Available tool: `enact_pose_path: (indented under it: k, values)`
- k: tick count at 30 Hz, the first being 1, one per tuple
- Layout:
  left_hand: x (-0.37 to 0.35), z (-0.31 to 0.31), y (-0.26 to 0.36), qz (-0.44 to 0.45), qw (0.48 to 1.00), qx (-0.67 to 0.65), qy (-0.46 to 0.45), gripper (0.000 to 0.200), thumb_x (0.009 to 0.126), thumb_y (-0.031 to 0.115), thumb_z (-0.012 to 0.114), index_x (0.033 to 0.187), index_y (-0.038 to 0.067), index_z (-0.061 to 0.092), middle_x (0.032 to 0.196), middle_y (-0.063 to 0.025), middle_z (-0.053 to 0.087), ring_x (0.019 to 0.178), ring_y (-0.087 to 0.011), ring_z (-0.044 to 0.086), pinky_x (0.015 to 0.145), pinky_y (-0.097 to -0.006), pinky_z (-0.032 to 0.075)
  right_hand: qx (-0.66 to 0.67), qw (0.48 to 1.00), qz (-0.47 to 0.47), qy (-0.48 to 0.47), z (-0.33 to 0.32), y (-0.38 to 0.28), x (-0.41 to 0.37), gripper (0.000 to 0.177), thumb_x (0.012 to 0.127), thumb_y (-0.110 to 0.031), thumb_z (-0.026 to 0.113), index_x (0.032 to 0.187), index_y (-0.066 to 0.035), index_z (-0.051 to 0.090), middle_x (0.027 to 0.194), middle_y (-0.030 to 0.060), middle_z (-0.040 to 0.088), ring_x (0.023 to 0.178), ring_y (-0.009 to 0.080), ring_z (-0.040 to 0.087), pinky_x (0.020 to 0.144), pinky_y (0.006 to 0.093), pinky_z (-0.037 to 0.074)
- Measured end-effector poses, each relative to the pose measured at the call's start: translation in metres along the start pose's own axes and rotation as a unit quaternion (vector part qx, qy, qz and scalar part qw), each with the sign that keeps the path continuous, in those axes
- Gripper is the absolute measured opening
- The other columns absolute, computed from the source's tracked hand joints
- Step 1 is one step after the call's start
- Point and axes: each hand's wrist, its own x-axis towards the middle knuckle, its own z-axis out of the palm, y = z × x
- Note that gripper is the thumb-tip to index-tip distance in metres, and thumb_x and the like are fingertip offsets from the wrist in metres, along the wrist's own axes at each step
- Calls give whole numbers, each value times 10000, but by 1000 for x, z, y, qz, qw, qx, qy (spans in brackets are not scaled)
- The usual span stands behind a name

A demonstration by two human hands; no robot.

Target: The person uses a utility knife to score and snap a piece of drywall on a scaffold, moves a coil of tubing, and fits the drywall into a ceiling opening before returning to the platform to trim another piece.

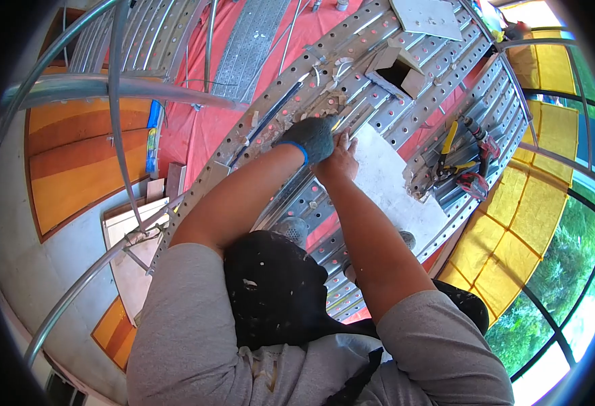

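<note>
My left hand (307,139), in a dark grey glove with a blue cuff, is closed over the far left edge of a pale flat board (385,172). A thin yellowish tip (339,124) sticks out past the glove; the rest of that object is hidden. Close beside it, my bare right hand (339,161) lies with its fingers stretched along the board's edge, touching the glove or nearly so. A narrow metal strip (360,118) runs from under the hands. The board rests on perforated metal scaffold planks (419,61), and its right edge is ragged and broken.
Yellow-handled cutters (448,145), a cordless drill (481,139) and a second red power tool (473,184) lie on the right. Ahead are a small box of board pieces (412,81) and a grey offcut (426,19). Scaffold tubes (128,89) cross the left; red sheeting (203,139) hangs below.
</note>
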Motion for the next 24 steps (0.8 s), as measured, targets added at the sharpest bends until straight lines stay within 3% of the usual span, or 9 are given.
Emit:
enact_pose_path:
  k: [2,8,11,12,14,16,18,20,24]
  values:
    - [-24,3,-2,-20,1000,-10,-8,522,889,258,618,1386,111,555,1078,-285,701,1033,-461,676,884,-540,530,24,1000,-11,-8,-9,-1,-5,1011,856,-307,731,1625,-15,144,1728,79,92,1576,349,152,1081,531,474]
    - [-118,22,-35,-68,996,-35,-36,498,892,225,548,1382,134,558,1084,-288,703,995,-451,698,872,-552,539,9,1000,-14,-19,-13,-1,-8,1004,853,-296,734,1622,-10,155,1725,99,93,1571,371,158,1076,525,481]
    - [-150,30,-59,-84,993,-1,-80,535,890,218,555,1420,142,539,1047,-275,711,956,-442,701,847,-551,540,-30,1000,-1,2,4,0,2,1169,780,-441,852,1622,-32,150,1718,102,119,1561,363,188,1125,419,469]
    - [-161,40,-75,-29,999,-2,-26,542,892,195,546,1429,125,539,1019,-273,711,931,-446,697,829,-546,542,-28,1000,-4,6,3,-2,4,1171,779,-441,853,1621,-30,151,1718,103,119,1561,363,187,1126,419,468]
    - [-151,7,-47,-32,997,-32,61,533,894,188,541,1420,104,546,1034,-280,705,946,-451,692,833,-539,544,-21,1000,1,9,5,0,3,1174,777,-442,855,1620,-27,152,1717,106,119,1562,363,183,1127,419,468]
    - [-127,-4,-34,18,983,-85,159,491,906,196,545,1382,80,572,1052,-281,700,973,-461,684,845,-540,542,10,1000,-11,11,4,1,-4,982,838,-275,720,1614,-11,178,1719,109,116,1564,378,174,1086,485,484]
    - [-90,-21,-13,8,991,-93,98,505,910,169,546,1406,80,564,1231,-276,660,1098,-424,662,936,-503,533,22,999,-20,15,-2,0,-4,889,872,-194,647,1611,-3,191,1719,110,117,1565,388,170,1064,516,494]
    - [-37,0,-23,50,989,-84,107,493,917,188,564,1402,95,572,1199,-271,674,1102,-422,662,931,-490,536,20,1000,-21,13,-4,0,-4,880,878,-198,636,1611,-3,191,1718,111,120,1564,391,173,1062,511,496]
    - [11,-3,1,27,998,-37,46,502,922,229,604,1410,116,566,1187,-257,685,1099,-418,665,928,-481,536,28,999,-20,24,5,3,1,895,868,-207,654,1611,-8,196,1717,111,123,1561,394,180,1054,505,501]
